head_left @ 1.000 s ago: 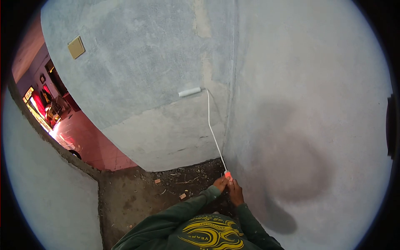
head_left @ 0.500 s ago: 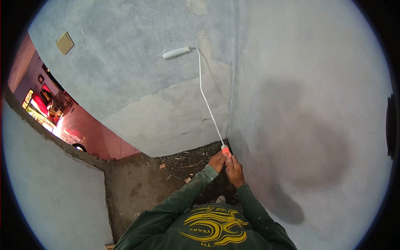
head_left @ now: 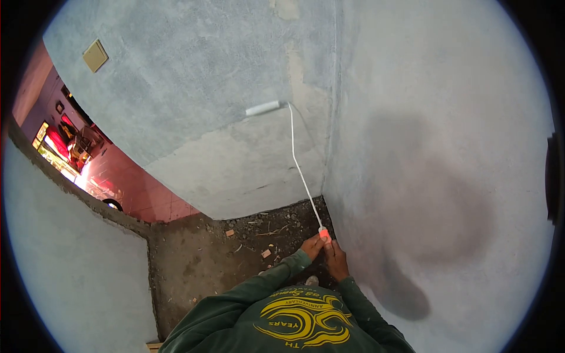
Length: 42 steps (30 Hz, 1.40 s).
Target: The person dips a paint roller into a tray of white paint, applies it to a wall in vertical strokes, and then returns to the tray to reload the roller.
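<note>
blue-grey paint covers the upper part of the front wall [head_left: 194, 70] and, as far as shows, the right wall [head_left: 447, 88] too. not done: the pale bare plaster band [head_left: 235, 176] along the front wall's foot, plus a narrow bare strip [head_left: 301, 82] running up beside the corner where the 2 walls meet. looks like you're past halfway on that front wall, w/ the low part and corner edge left.

your roller [head_left: 262, 108] lies flat against the front wall right at the painted/bare border, just beside the corner strip. its thin pole [head_left: 300, 170] slants down to the orange grip [head_left: 324, 234]. your left hand [head_left: 311, 247] and right hand [head_left: 336, 262] are both closed round that grip, fingers wrapped, touching each other, low over the dirt floor [head_left: 194, 270].

room: tight on the right, since the right wall is just beside your hands. it's open to the left along the floor, w/ small rubble bits [head_left: 266, 253] near the wall foot. the doorway [head_left: 118, 188] onto red tiles and the switch plate [head_left: 95, 56] up high are both well apart from the roller.
</note>
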{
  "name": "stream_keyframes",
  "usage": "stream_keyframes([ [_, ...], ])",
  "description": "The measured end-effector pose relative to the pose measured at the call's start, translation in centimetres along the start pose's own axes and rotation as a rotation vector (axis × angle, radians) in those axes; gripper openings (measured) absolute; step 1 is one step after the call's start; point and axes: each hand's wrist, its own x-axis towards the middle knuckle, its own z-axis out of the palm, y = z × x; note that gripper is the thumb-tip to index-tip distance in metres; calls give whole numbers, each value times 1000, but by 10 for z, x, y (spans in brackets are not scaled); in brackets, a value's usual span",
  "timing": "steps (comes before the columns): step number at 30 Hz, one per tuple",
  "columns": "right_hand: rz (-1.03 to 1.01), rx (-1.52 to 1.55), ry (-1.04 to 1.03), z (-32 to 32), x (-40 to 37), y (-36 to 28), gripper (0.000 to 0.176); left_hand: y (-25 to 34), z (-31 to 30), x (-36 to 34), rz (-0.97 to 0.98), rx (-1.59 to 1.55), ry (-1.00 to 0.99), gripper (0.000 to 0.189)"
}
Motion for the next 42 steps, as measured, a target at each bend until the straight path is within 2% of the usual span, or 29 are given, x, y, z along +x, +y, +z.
stream_keyframes([
  [2,-28,-1,13,-5,1,-12,33,16,2,-2,18,24,10,44],
  [6,-91,0,48,-5,21,-29,32,38,-8,15,59,29,67,45],
  [8,-32,63,9,-2,30,-26,33,43,-14,22,9,-14,41,45],
  [12,-22,23,8,3,27,-13,33,19,-7,21,-64,-134,58,45],
  [14,14,-90,10,3,22,-5,41,-9,-3,22,-58,-49,35,46],
  [17,-39,-85,30,5,12,10,40,-36,2,16,-42,-29,-4,46],
  [21,96,21,-32,-8,-5,-15,40,0,7,-3,-34,-82,-31,47],
  [23,67,58,-18,-14,-4,-23,35,14,9,0,45,15,-8,48],
  [26,-22,18,51,-14,12,-18,37,29,6,16,-6,43,17,48],
  [29,52,61,7,-14,23,-20,35,15,5,31,-47,-59,35,47],
  [30,48,61,7,-13,25,-18,35,15,4,33,-43,-58,36,47],
  [32,-88,-7,102,-9,27,-10,38,14,4,33,-29,38,25,46],
  [35,-56,-16,80,-8,25,10,40,-7,10,34,-64,4,25,46],
  [38,18,-65,47,-13,10,-3,41,-26,18,25,37,9,28,45],
  [39,4,-64,46,-14,5,1,41,-28,19,21,49,14,36,45],
  [41,-222,-252,-18,-15,-9,15,29,-32,19,7,75,97,-26,40],
  [42,-239,-251,-26,-14,-16,14,29,-29,18,-2,83,101,-11,40],
])
